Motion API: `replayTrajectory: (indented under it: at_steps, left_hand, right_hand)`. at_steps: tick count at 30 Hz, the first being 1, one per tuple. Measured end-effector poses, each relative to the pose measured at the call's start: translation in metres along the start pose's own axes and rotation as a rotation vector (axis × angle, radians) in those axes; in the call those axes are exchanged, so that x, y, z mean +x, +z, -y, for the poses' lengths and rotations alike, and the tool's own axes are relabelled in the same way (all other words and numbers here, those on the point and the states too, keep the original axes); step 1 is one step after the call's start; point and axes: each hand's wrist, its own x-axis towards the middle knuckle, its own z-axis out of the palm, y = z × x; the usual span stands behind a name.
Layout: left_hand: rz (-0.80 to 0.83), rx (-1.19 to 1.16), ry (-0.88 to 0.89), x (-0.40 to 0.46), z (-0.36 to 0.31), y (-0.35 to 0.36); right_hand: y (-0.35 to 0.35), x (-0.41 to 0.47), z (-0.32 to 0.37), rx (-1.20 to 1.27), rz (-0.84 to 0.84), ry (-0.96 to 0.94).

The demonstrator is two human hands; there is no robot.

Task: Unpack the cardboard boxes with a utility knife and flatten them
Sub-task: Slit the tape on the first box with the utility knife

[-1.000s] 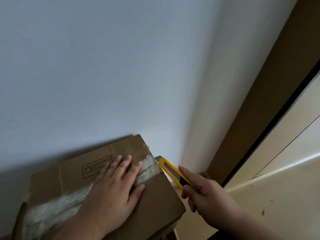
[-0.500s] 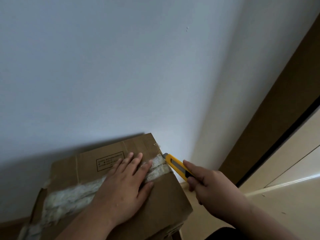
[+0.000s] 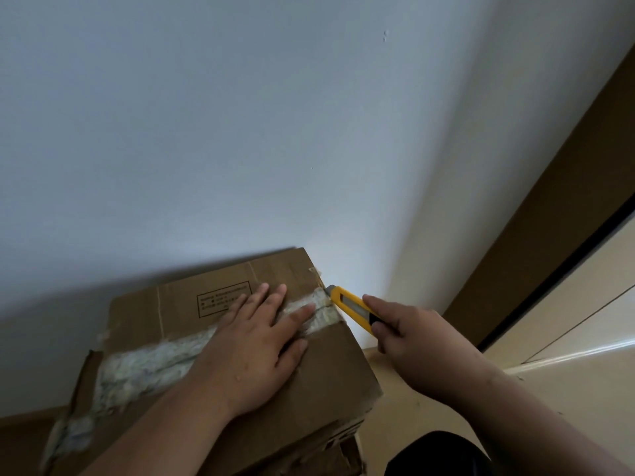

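The left hand (image 3: 254, 345) presses flat, fingers straight, on the taped cardboard box (image 3: 220, 365). The right hand (image 3: 409, 338) (grip curled tight) holds the yellow utility knife (image 3: 350, 309), its tip at the box's far right edge.

Matt brown cardboard on the box (image 3: 309, 379), corrugated edge showing at its lower corner, creased and scuffed. Across the top runs a strip of tape (image 3: 161, 359), whitish, frayed and fuzzy, rough to look at. The knife (image 3: 354, 309) has a glossy yellow plastic body with a smooth grey metal insert and tip. Behind, the wall (image 3: 240, 132) is flat, matt paint, a few tiny pits. The floor (image 3: 577, 389) is pale, smooth, with a light sheen. The door frame (image 3: 549, 214) is brown and matt.
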Motion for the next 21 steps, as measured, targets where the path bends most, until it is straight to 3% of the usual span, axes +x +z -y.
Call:
replayTrajectory:
  at_steps: [13,21]
  left_hand:
    - [0.020,-0.017,0.003,0.004,0.001,0.004]
    - [0.008,-0.041,0.019,0.004,0.002,0.004]
  right_hand:
    - [-0.033,-0.005,0.007,-0.156,0.118,-0.019]
    - [-0.033,-0.028,0.005,-0.274,0.102,-0.032]
